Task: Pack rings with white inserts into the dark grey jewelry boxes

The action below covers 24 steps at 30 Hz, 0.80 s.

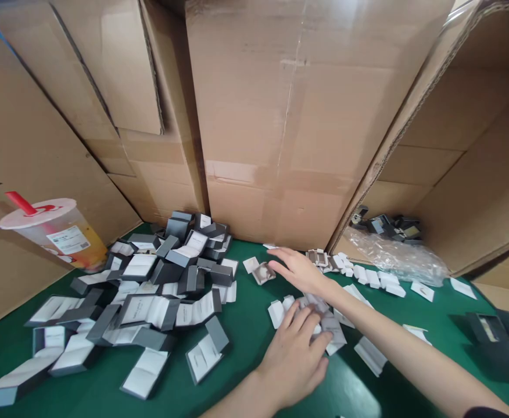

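My right hand (298, 270) reaches forward over the green table (246, 325), fingers stretched out and apart. Its fingertips are just beside a small beige-and-white insert (263, 272). My left hand (296, 354) lies nearer to me, its fingers curled down onto a small grey box piece (335, 335) in a cluster of small white inserts (280, 310). To the left sits a big heap of grey jewellery boxes with white linings (158, 284), many lying open.
Tall cardboard cartons (289, 128) wall in the back of the table. A plastic drink cup with a red straw (58, 235) leans at the left. More white inserts (368, 276) and a plastic bag (394, 258) lie at the right, with dark grey boxes (494, 337) at the right edge.
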### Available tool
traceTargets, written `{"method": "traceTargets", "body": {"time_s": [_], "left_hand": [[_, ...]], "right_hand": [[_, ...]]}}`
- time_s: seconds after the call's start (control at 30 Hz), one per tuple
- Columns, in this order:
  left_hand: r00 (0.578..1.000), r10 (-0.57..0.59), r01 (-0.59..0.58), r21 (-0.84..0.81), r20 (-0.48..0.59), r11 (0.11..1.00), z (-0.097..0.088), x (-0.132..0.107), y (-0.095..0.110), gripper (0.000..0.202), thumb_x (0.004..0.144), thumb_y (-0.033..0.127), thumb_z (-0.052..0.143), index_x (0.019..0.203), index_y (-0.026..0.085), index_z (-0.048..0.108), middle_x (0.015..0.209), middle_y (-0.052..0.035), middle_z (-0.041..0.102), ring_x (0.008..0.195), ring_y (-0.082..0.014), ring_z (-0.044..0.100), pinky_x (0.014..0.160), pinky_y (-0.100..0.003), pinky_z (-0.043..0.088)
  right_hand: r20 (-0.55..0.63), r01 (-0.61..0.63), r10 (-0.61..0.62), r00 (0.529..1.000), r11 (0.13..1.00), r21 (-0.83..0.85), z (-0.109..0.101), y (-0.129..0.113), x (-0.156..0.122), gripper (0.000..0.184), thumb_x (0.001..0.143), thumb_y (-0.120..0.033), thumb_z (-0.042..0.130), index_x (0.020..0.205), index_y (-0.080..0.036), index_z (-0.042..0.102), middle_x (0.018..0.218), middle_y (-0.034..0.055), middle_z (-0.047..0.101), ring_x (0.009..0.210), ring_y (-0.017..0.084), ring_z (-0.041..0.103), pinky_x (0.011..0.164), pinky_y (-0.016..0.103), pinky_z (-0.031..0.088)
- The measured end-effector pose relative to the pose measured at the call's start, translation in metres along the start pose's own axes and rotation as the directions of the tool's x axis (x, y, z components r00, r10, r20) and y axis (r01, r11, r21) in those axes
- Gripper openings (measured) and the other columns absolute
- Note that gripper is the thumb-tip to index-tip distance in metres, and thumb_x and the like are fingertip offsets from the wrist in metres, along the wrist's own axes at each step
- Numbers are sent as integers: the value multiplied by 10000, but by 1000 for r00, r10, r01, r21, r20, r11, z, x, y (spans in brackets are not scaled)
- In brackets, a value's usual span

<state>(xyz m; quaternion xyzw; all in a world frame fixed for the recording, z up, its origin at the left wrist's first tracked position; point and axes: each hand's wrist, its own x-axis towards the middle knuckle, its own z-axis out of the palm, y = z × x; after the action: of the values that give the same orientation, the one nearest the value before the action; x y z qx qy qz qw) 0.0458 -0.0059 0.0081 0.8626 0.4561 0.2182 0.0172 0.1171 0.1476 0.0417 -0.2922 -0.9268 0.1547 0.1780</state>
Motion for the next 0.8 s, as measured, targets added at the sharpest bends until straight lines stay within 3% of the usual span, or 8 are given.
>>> {"method": "traceTargets", "body": {"time_s": [0.1,0.23,0.37,0.57,0.67,0.8], "left_hand": [[1000,10,-9,-28,14,1000,-1,0,-2,314,913,333,405,1165,189,523,1287,-108,488,1282,-266,376,1121,-489,254],[1000,11,-10,-51,24,999,-1,1,-3,330,912,337,407,1185,185,515,1298,-114,490,1299,-268,361,1123,-485,254],[999,9,-7,-43,36,999,-1,2,-3,323,916,338,397,1170,179,519,1321,-114,477,1311,-268,351,1132,-483,235],[999,17,-15,-43,51,999,-3,2,-4,339,921,338,385,1190,173,509,1338,-114,467,1321,-270,339,1138,-485,221],[998,15,-12,-49,54,999,-4,2,-4,338,919,337,390,1191,177,512,1336,-112,472,1319,-271,344,1133,-488,231],[998,15,-11,-58,66,998,-6,2,-4,329,925,329,379,1185,178,512,1333,-111,478,1315,-268,352,1131,-491,240]], "right_hand": [[-31,-88,84,996,987,-133,3,9,2,522,947,-488,304,1253,-122,516,1183,159,613,1079,268,587,899,401,461],[-63,-60,48,997,978,-198,12,14,2,497,950,-463,318,1185,-95,555,1119,172,635,1081,270,579,895,378,453],[-53,-67,59,997,986,-152,9,21,6,423,966,-417,303,1120,-142,586,1024,127,672,961,230,632,820,324,462],[23,-91,95,995,986,-137,-1,27,9,433,989,-317,238,844,-185,625,728,44,668,679,171,650,650,256,435],[31,-75,84,996,970,-231,-7,23,9,345,969,-285,318,901,-199,645,811,61,684,719,182,660,651,264,441],[39,-163,207,978,860,-483,-13,21,19,296,933,-298,414,884,-164,674,866,148,688,788,273,672,609,313,446]]}}
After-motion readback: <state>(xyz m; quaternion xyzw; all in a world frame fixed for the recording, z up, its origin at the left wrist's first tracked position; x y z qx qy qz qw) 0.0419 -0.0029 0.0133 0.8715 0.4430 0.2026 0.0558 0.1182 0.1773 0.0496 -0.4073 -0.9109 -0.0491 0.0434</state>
